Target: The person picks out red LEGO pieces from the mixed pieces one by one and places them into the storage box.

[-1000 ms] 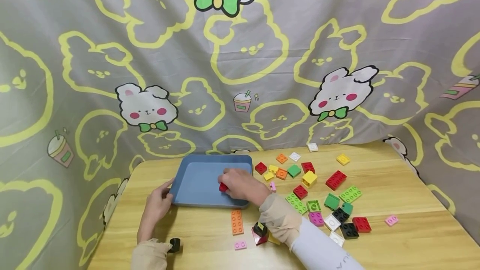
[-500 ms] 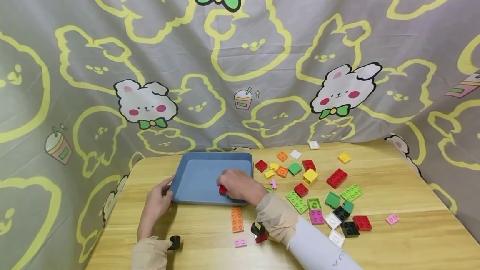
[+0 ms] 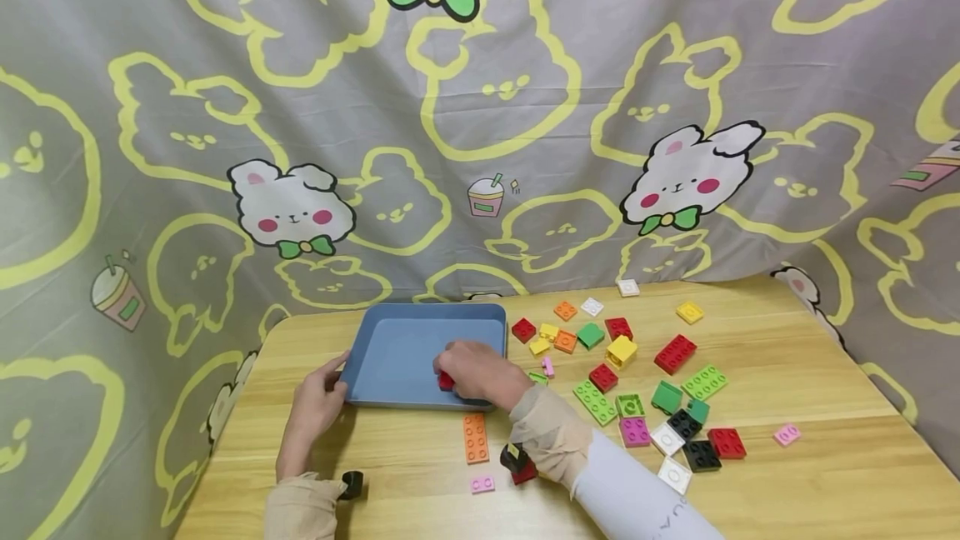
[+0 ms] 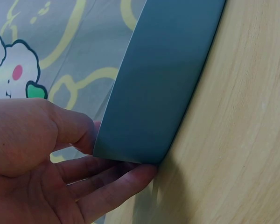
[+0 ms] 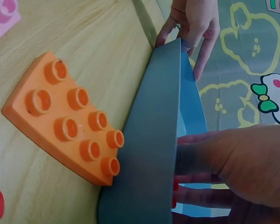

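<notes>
The left hand [image 3: 315, 411] is gripping the near-left corner of the blue tray [image 3: 397, 348], thumb on the rim and fingers curled under the outside wall; the left wrist view [image 4: 46, 158] is showing the thumb lying over the edge and the fingers pressing against the tray's wall [image 4: 163, 84] from below. The right hand [image 3: 480, 373] is reaching over the tray's near rim at about 5 o'clock of the tray, fingers curled down and pinching a small red brick [image 3: 446, 381] against the tray floor. In the right wrist view the right hand [image 5: 233, 172] is lying inside the tray wall [image 5: 149, 154], with a sliver of the red brick [image 5: 175, 185] showing under the fingers.

The tray is sitting on the wooden table [image 3: 825, 482], toward 10 o'clock of the tabletop. An orange eight-stud plate [image 3: 475, 437] is lying just outside the tray's near wall at 6 o'clock, touching it in the right wrist view [image 5: 65, 116]. A pink two-stud brick [image 3: 482, 484] is resting beyond that, nearer the person. From 2 to 4 o'clock of the tray, loose bricks are lying scattered: a yellow cube [image 3: 621, 351], a long red brick [image 3: 674, 353], a light-green plate [image 3: 595, 402] and a black plate [image 3: 702, 456]. A rabbit-print cloth [image 3: 480, 107] is hanging behind the table.
</notes>
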Tool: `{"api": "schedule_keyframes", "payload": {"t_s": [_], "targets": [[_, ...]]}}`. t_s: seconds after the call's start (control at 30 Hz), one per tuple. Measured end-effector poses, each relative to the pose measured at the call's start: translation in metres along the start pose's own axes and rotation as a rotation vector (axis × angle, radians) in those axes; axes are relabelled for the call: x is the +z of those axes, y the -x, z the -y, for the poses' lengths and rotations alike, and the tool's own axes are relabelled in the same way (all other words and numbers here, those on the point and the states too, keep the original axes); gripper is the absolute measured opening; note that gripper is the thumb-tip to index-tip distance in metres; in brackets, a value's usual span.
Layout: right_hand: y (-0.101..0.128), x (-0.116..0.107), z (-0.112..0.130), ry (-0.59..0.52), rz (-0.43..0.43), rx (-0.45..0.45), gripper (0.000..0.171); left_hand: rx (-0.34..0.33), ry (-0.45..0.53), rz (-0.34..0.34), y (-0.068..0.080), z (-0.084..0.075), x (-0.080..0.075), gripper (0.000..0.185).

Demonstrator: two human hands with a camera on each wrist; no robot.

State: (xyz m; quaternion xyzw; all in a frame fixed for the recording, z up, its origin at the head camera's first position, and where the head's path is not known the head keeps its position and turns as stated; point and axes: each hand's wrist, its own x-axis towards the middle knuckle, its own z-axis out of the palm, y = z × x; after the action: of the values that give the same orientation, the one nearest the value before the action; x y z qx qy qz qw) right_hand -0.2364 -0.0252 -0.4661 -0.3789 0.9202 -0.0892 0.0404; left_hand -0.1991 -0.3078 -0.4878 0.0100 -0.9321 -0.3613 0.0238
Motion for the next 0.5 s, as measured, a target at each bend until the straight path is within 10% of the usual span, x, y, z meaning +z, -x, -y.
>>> {"api": "schedule_keyframes", "payload": {"t_s": [0.5], "targets": [[0.0028, -0.0059, -0.001, -0.053, 0.03, 0.013, 0.031, -0.008, 0.005, 0.002, -0.0014, -0.0004, -0.0006, 0.053]]}}
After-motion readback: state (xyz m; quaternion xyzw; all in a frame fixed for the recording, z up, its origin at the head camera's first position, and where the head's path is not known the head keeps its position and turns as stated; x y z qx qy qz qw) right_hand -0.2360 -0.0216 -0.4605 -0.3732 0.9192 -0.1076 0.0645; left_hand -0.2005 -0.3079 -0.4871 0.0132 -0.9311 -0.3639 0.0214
